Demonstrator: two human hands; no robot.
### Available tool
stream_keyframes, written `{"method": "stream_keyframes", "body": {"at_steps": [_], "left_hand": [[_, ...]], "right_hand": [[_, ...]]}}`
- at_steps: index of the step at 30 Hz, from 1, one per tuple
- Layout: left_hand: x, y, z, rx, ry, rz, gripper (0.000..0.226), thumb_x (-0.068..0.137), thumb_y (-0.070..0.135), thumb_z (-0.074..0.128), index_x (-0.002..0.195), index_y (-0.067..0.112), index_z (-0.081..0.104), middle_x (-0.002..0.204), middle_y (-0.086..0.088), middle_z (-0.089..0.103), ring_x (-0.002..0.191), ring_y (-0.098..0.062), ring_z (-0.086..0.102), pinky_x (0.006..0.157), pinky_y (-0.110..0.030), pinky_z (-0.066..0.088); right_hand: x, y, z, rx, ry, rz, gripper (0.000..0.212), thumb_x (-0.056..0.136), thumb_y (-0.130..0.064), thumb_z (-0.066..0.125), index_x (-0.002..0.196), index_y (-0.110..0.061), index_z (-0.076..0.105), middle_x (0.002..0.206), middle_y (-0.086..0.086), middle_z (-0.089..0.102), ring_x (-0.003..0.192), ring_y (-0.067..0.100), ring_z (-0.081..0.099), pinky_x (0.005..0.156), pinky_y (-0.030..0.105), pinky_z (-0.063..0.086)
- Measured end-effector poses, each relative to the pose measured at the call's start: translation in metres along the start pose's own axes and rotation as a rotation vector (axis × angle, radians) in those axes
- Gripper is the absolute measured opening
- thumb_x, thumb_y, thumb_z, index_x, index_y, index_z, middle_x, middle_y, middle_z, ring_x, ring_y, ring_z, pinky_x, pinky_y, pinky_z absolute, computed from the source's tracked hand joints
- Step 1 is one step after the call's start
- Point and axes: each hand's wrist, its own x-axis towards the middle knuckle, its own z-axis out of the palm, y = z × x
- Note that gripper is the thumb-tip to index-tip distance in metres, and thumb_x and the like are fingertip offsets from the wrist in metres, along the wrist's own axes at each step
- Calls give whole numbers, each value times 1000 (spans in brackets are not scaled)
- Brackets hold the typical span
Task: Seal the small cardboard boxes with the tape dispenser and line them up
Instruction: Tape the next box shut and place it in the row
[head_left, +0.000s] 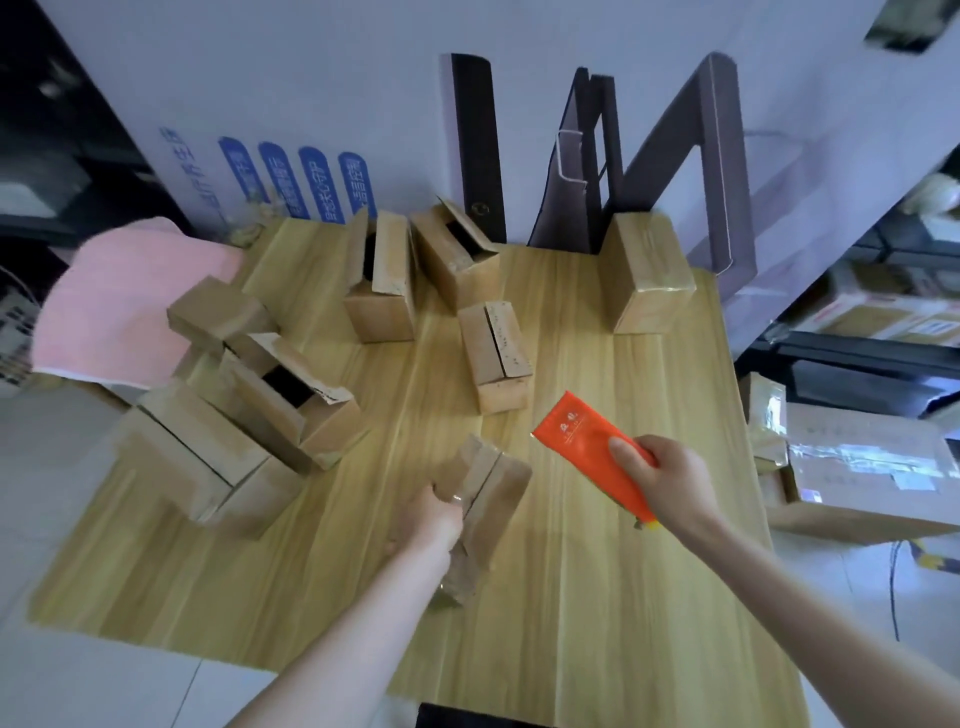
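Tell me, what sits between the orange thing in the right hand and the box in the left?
Nothing: the head view shows only bare wooden table between orange tube and box.

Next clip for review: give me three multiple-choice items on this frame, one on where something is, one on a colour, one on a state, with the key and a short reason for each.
1. Where does the pink cloth lie?
A. at the far left edge of the table
B. under the right hand
C. on top of a box at the far right

2. What colour is the flat packet in the right hand?
A. blue
B. orange
C. green

3. What is the left hand doing?
A. resting flat on the bare wood
B. gripping a small cardboard box
C. holding the pink cloth

Key: 1 A, the cloth drapes over the far left corner. 2 B, the packet is bright orange. 3 B, the fingers wrap round the box near the table's front.
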Motion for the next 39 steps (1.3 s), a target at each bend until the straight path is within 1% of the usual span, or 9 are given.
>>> {"method": "stream_keyframes", "body": {"at_steps": [4, 7, 9, 22, 27, 29, 31, 36, 39], "left_hand": [[-26, 26, -19, 71, 126, 299, 50, 89, 25, 62, 137, 26, 48, 135, 0, 53, 125, -20, 49, 106, -38, 38], [-50, 72, -48, -261, -21, 545, 28, 96, 26, 55, 124, 26, 60, 118, 9, 64, 98, 10, 58, 87, -8, 41], [-66, 94, -63, -344, -111, 613, 17, 98, 25, 51, 106, 30, 66, 104, 10, 71, 92, 4, 64, 84, -11, 46], [-84, 106, -84, -419, -338, 600, 19, 94, 19, 59, 87, 23, 76, 85, 7, 75, 75, 3, 66, 65, -10, 47], [-81, 107, -85, -262, -272, 673, 16, 93, 22, 61, 85, 27, 74, 88, 10, 75, 83, 0, 67, 75, -20, 50], [-78, 106, -82, 133, -97, 849, 13, 92, 23, 60, 91, 19, 73, 94, 5, 71, 89, -12, 64, 82, -34, 50], [-80, 103, -77, 393, -17, 922, 19, 91, 29, 61, 104, 16, 68, 105, 7, 62, 94, -12, 58, 85, -31, 46], [-81, 99, -81, -269, -367, 605, 11, 93, 20, 62, 100, 21, 70, 100, 6, 71, 92, -8, 64, 86, -23, 49], [-73, 103, -87, -512, -461, 388, 18, 91, 29, 62, 89, 15, 72, 79, 3, 72, 71, -7, 64, 66, -19, 52]], "right_hand": [[-14, -19, -7, 80, -14, -106, 16, 87, -42, 65, 74, -34, 68, 52, 0, 63, 39, 23, 61, 36, 42, 51], [-20, -31, -13, 106, -10, -184, 9, 83, -47, 65, 77, -40, 67, 56, -3, 65, 42, 16, 60, 40, 36, 49], [-22, -38, -14, 118, -13, -222, 8, 86, -40, 66, 79, -43, 67, 58, -6, 66, 42, 11, 60, 39, 28, 46], [-33, -47, -10, 80, -12, -234, 23, 76, -53, 61, 72, -31, 68, 59, -5, 64, 46, 15, 59, 45, 41, 51], [-34, -50, -7, 16, 5, -228, 18, 85, -43, 66, 73, -30, 67, 59, -11, 64, 42, 7, 57, 44, 35, 50], [-37, -52, -3, -131, 43, -240, 20, 84, -48, 64, 70, -34, 63, 60, -19, 63, 53, 0, 59, 44, 26, 44], [-40, -53, 0, -236, 80, -251, 22, 83, -53, 62, 66, -38, 57, 59, -23, 61, 64, -7, 58, 45, 22, 37], [-44, -52, 0, 42, -7, -192, 23, 77, -56, 61, 72, -34, 67, 62, -9, 66, 45, 8, 58, 46, 36, 49], [-44, -55, -3, 99, -31, -188, 17, 86, -40, 68, 74, -28, 69, 60, -2, 65, 45, 16, 59, 45, 47, 53]]}}
